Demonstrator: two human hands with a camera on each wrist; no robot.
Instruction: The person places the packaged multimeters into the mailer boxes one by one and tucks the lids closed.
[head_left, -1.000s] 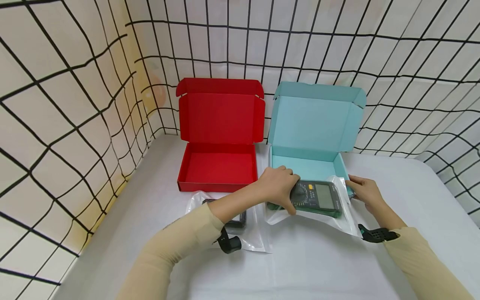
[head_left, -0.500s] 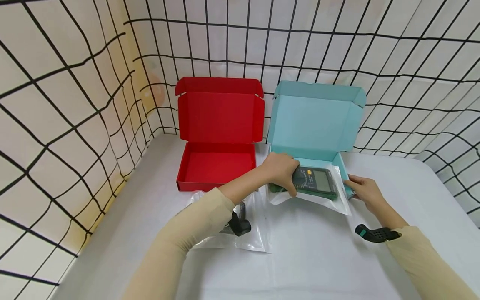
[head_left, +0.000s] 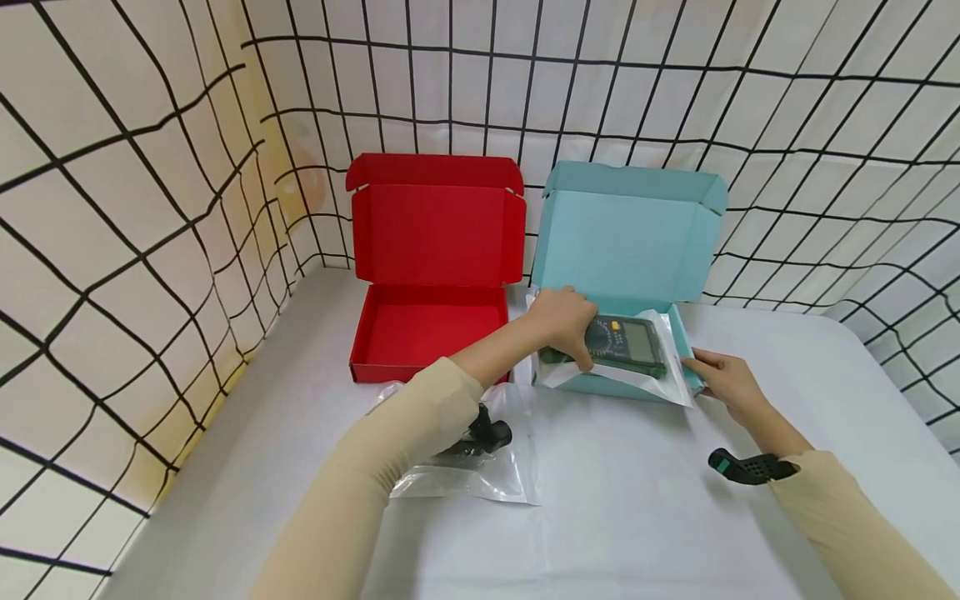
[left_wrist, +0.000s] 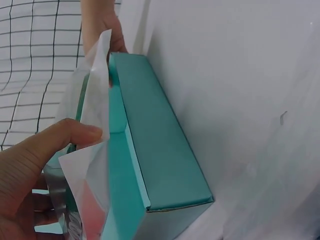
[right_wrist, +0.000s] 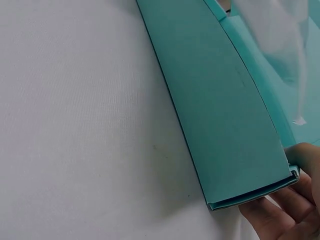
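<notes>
A dark multimeter (head_left: 641, 343) with a grey screen lies in a clear plastic bag (head_left: 677, 390). My left hand (head_left: 564, 323) grips its left end, thumb in front, and holds it over the open light-blue box (head_left: 622, 246). In the left wrist view, the thumb (left_wrist: 75, 134) presses on the bag beside the box's front wall (left_wrist: 160, 135). At the box's front right corner, my right hand (head_left: 726, 385) pinches the side wall, with fingers (right_wrist: 270, 217) under the edge in the right wrist view. The bag partly covers the box's inside.
An open red box (head_left: 405, 372) stands left of the blue one. In front of it, a second clear bag (head_left: 502, 483) with a dark thing inside lies on the white table (head_left: 637, 517), partly hidden by my left arm. Black wire mesh (head_left: 420, 125) closes off the back and sides.
The bagged multimeter has moved away from me, from the front of the blue box to over its opening, carried by my left hand. My right hand has stayed at the box corner.
</notes>
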